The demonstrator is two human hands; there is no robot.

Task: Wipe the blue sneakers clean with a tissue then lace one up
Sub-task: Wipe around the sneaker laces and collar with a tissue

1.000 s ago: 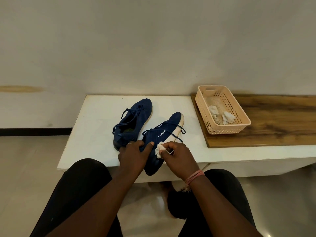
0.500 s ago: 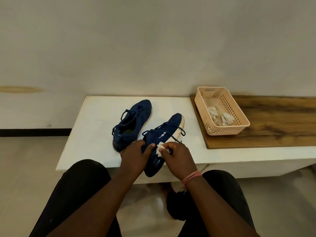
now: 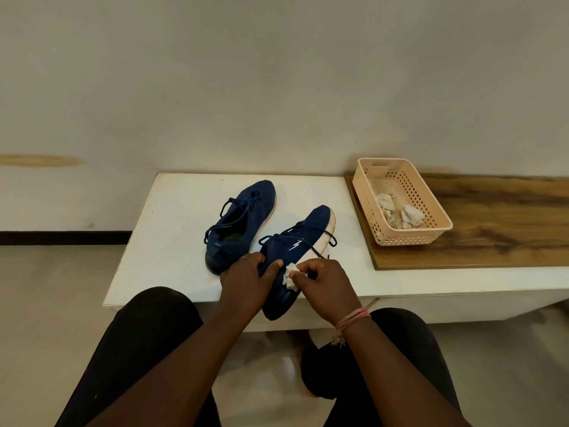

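Gripping the sneaker [image 3: 295, 248], left hand [image 3: 243, 278] steadies it; right hand [image 3: 323, 282] apparently presses pinched tissue [image 3: 289, 274] against it.

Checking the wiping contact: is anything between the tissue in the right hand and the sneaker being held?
Nothing visible. The right hand pinches the tissue directly against the side of the near sneaker, which the left hand grips at the heel end. The loose laces lie further toward the toe.
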